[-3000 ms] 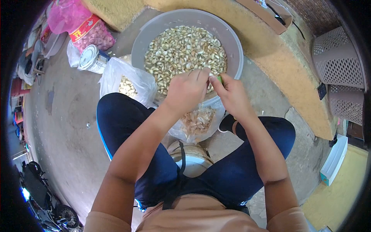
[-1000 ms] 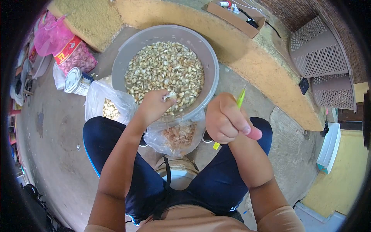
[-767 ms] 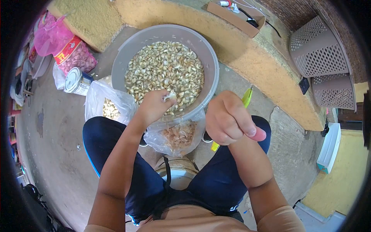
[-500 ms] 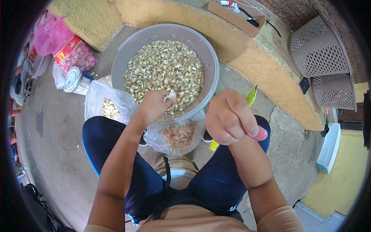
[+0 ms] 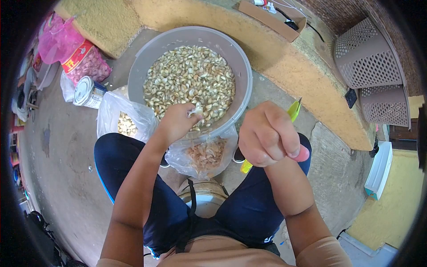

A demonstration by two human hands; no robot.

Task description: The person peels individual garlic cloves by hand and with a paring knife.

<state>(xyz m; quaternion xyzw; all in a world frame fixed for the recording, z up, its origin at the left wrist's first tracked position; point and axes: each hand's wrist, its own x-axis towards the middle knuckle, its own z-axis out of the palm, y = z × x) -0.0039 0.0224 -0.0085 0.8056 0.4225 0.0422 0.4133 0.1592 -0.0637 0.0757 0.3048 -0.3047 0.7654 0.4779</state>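
Observation:
My left hand (image 5: 178, 120) is closed in a pinch over the near rim of a big grey tub (image 5: 242, 95). Between its fingertips is a small garlic clove (image 5: 195, 110) with whitish skin. Garlic cloves (image 5: 189, 80) fill the tub's bottom, seemingly in water. My right hand (image 5: 269, 135) is a fist around a yellow-green knife (image 5: 294, 111); its pointed tip rises beyond the knuckles, and the handle's other end shows below the fist. A pink cover (image 5: 302, 154) sits on the right thumb's tip. The two hands are apart.
Below the tub, a clear bag (image 5: 178, 164) holds papery peelings (image 5: 208, 155). Left of it, a white plastic bag (image 5: 109, 111) contains peeled cloves (image 5: 126, 126). A can (image 5: 89, 93) and a pink mesh sack (image 5: 89, 66) stand farther left. A yellow ledge (image 5: 284, 75) curves behind the tub.
My right fist has tilted slightly and shifted a little to the right, and more of the knife shows above it. The left hand, with the clove, is nearly still.

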